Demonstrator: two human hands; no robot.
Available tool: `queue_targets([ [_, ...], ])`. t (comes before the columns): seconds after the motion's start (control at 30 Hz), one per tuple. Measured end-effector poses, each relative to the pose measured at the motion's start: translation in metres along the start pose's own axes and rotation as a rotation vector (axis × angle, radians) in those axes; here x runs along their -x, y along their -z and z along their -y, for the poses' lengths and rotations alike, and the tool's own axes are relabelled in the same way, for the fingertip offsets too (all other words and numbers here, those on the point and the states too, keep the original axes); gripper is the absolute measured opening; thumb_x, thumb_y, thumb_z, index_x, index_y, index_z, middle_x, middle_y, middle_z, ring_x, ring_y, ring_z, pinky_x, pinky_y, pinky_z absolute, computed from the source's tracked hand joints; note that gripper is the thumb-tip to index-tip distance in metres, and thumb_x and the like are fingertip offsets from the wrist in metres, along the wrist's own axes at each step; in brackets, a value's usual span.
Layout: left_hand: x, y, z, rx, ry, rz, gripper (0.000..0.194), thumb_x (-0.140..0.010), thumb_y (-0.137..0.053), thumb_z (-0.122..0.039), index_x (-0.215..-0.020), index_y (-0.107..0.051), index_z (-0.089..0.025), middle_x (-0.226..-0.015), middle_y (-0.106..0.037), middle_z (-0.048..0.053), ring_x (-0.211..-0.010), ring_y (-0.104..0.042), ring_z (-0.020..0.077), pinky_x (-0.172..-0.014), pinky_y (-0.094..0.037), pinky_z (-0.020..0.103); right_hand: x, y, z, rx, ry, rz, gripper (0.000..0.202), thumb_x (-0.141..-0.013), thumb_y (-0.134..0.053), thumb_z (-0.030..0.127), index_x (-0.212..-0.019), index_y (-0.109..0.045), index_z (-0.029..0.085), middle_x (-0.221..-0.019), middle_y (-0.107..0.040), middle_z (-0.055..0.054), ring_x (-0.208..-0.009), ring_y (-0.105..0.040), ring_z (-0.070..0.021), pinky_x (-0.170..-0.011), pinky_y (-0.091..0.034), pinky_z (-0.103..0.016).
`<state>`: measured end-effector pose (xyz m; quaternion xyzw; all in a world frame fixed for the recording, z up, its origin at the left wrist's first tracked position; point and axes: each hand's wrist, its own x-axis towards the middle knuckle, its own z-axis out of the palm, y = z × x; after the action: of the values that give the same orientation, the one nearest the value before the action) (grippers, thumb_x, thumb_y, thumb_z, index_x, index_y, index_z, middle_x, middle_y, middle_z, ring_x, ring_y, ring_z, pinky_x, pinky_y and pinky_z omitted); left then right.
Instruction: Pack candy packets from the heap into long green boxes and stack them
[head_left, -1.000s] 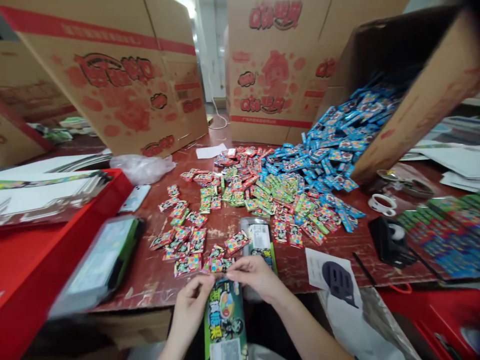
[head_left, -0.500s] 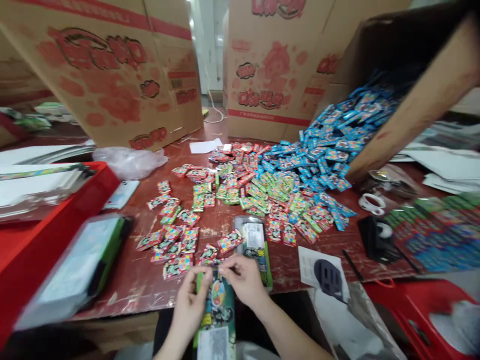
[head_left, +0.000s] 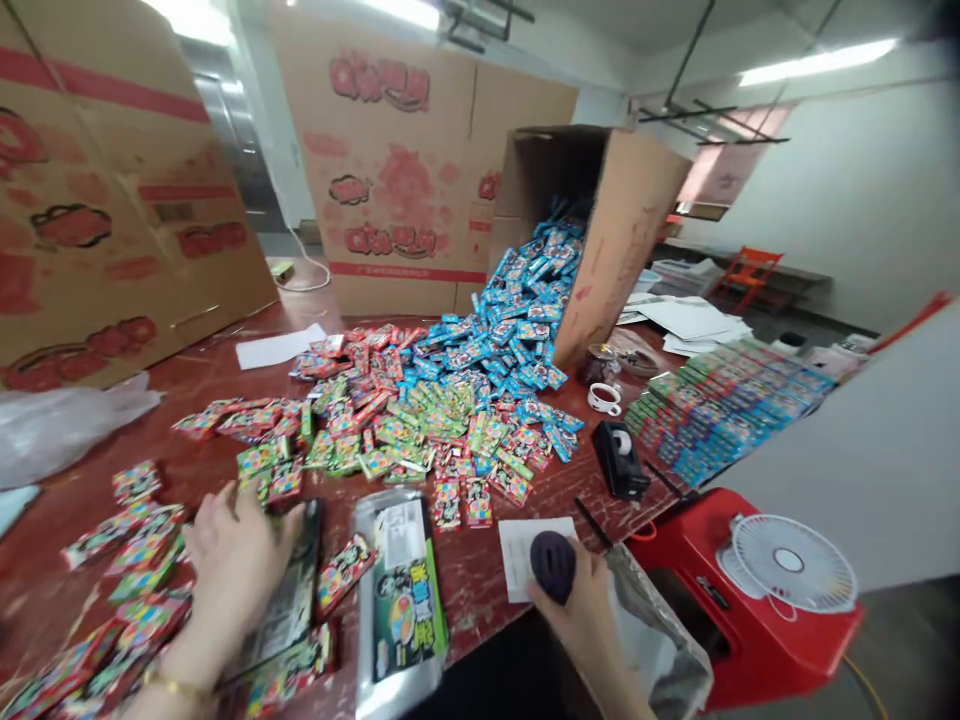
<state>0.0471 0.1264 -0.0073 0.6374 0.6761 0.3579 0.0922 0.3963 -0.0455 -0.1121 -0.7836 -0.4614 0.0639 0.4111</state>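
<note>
My left hand (head_left: 236, 565) hovers over a flat dark package (head_left: 300, 580) lying among small candy packets (head_left: 146, 545). Its fingers are apart, with the tips by green and red packets; whether it touches the package is hidden. My right hand (head_left: 589, 605), at the table's front edge, has its thumb and fingers around a dark purple round slotted object (head_left: 553, 565) above a white printed paper (head_left: 517, 560). Between the hands lies a green and black printed package (head_left: 405, 600) in a clear plastic sleeve, with a loose red packet (head_left: 346, 575) beside it.
Blue packets (head_left: 517, 310) spill from a tipped cardboard box (head_left: 622, 230) onto the table. Large cartons (head_left: 405, 180) stand behind. On the right are a black tape dispenser (head_left: 621, 462), a white ring (head_left: 604, 398), a red stool (head_left: 780, 640) and a white fan (head_left: 787, 560).
The view has swung right. My hands have parted from the package they held together near my lap. My left hand is over the table; my right has taken hold of the purple object.
</note>
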Motion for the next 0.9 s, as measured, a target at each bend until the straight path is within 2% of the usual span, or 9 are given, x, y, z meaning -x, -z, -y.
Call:
queue_targets([
  [0.07, 0.035, -0.023, -0.036, -0.061, -0.364, -0.074, 0.043, -0.082, -0.051, -0.037, -0.115, -0.050, -0.010, -0.133, -0.040, 0.021, -0.129, -0.027, 0.0410, -0.105, -0.018, 0.060, 0.005, -0.009, -0.006, -0.054, 0.000, 0.025, 0.056, -0.068, -0.060, 0.023, -0.121, -0.043, 0.018, -0.105, -0.046, -0.011, -0.095, -0.056, -0.0295, -0.087, -0.047, -0.045],
  [0.17, 0.088, -0.071, -0.100, 0.066, -0.761, 0.375, 0.028, -0.087, -0.050, -0.023, -0.115, -0.054, -0.021, -0.126, -0.051, 0.010, -0.124, -0.041, 0.0270, -0.107, -0.029, 0.047, -0.008, -0.007, -0.008, -0.129, 0.018, 0.055, 0.057, -0.066, -0.053, 0.017, -0.122, -0.042, 0.018, -0.101, -0.047, -0.009, -0.094, -0.058, -0.0267, -0.085, -0.049, -0.041],
  [0.23, 0.110, -0.106, -0.136, 0.019, -0.732, 0.744, 0.034, -0.087, -0.052, -0.018, -0.120, -0.052, -0.022, -0.135, -0.045, 0.007, -0.128, -0.037, 0.0229, -0.110, -0.028, 0.039, -0.032, 0.003, -0.016, -0.127, 0.023, 0.019, 0.061, -0.063, -0.054, 0.019, -0.123, -0.043, 0.017, -0.099, -0.048, -0.008, -0.093, -0.058, -0.0271, -0.084, -0.049, -0.042],
  [0.4, 0.112, -0.160, -0.176, -0.065, -0.595, 0.870, 0.089, -0.047, -0.089, -0.025, -0.125, -0.048, -0.007, -0.124, -0.050, 0.020, -0.118, -0.044, 0.0365, -0.102, -0.034, 0.044, -0.102, 0.019, -0.047, 0.003, 0.054, 0.034, 0.067, -0.059, -0.058, 0.015, -0.125, -0.046, 0.012, -0.102, -0.047, -0.010, -0.094, -0.056, -0.0263, -0.088, -0.047, -0.042],
  [0.53, 0.096, -0.164, -0.176, -0.076, -0.494, 0.961, 0.059, -0.049, -0.086, -0.016, -0.103, -0.061, -0.011, -0.102, -0.063, 0.015, -0.100, -0.057, 0.0331, -0.085, -0.043, 0.038, -0.116, 0.025, -0.048, 0.078, 0.072, 0.102, 0.055, -0.065, -0.065, 0.021, -0.119, -0.057, 0.016, -0.112, -0.048, -0.016, -0.110, -0.047, -0.0349, -0.094, -0.038, -0.054],
  [0.67, 0.086, -0.150, -0.177, 0.011, -0.386, 1.038, 0.040, -0.057, -0.078, -0.014, -0.093, -0.062, -0.016, -0.081, -0.067, 0.006, -0.079, -0.063, 0.0255, -0.064, -0.042, 0.028, -0.106, 0.046, -0.019, -0.100, 0.328, 0.259, 0.050, -0.073, -0.067, 0.035, -0.121, -0.057, 0.025, -0.132, -0.043, -0.012, -0.126, -0.034, -0.0337, -0.102, -0.029, -0.052],
  [0.77, 0.081, -0.132, -0.183, 0.158, -0.340, 1.089, 0.039, -0.056, -0.080, -0.025, -0.091, -0.063, -0.019, -0.079, -0.067, 0.000, -0.072, -0.062, 0.0205, -0.059, -0.039, 0.024, -0.101, 0.059, 0.005, -0.327, 0.388, 0.527, 0.037, -0.072, -0.069, 0.027, -0.108, -0.063, 0.021, -0.107, -0.062, -0.008, -0.103, -0.055, -0.0244, -0.091, -0.043, -0.037],
  [0.83, 0.077, -0.118, -0.187, 0.266, -0.302, 1.109, 0.031, -0.060, -0.077, -0.033, -0.086, -0.064, -0.020, -0.076, -0.066, -0.002, -0.069, -0.060, 0.0172, -0.058, -0.038, 0.022, -0.099, 0.063, 0.015, -0.415, 0.250, 0.592, 0.014, -0.076, -0.063, 0.023, -0.088, -0.067, 0.018, -0.081, -0.065, -0.003, -0.076, -0.060, -0.0180, -0.072, -0.048, -0.028],
  [0.9, 0.073, -0.103, -0.188, 0.347, -0.251, 1.098, 0.025, -0.067, -0.070, -0.039, -0.077, -0.064, -0.017, -0.069, -0.063, -0.002, -0.064, -0.056, 0.0148, -0.056, -0.037, 0.021, -0.098, 0.066, 0.022, -0.499, 0.097, 0.625, 0.011, -0.079, -0.060, 0.026, -0.075, -0.064, 0.017, -0.065, -0.061, 0.000, -0.060, -0.056, -0.0138, -0.058, -0.045, -0.024],
])
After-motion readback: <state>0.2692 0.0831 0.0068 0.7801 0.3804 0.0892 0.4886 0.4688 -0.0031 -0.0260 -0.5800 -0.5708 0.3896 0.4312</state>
